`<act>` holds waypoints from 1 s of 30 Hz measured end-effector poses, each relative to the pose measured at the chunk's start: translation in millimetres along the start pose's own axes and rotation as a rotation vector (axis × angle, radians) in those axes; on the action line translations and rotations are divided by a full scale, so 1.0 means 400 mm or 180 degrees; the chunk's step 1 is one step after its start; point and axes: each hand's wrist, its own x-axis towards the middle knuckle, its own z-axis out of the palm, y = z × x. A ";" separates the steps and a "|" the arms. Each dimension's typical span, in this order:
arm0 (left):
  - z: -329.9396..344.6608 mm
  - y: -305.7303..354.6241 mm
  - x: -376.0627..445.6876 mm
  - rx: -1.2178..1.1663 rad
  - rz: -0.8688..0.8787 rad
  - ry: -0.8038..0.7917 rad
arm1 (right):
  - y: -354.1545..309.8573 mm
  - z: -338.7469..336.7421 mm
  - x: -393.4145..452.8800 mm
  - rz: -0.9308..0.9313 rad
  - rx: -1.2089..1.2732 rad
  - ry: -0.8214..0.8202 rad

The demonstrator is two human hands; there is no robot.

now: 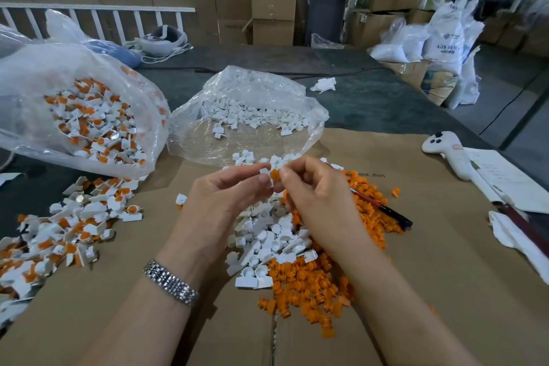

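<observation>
Fingers of left hand: curled, pinched on one white housing. Fingers of right hand: curled, pinched on one orange plug, touching the housing; both parts held raised between the two sets of fingertips.

Recorded round the fingers, by size:
- cardboard sheet, spread beneath
- large clear bag of fitted white-and-orange pieces, well to the left
- smaller clear bag of white housings, just beyond
- heap of fitted pieces, left and nearer the body
- orange plug heap, below and to the right
- white housing heap, directly below
- pen, to the right, beside the orange plugs
</observation>
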 end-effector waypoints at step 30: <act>0.000 0.024 0.000 -0.0384 -0.0608 0.0289 | 0.020 -0.086 0.026 -0.0348 -0.1771 -0.0051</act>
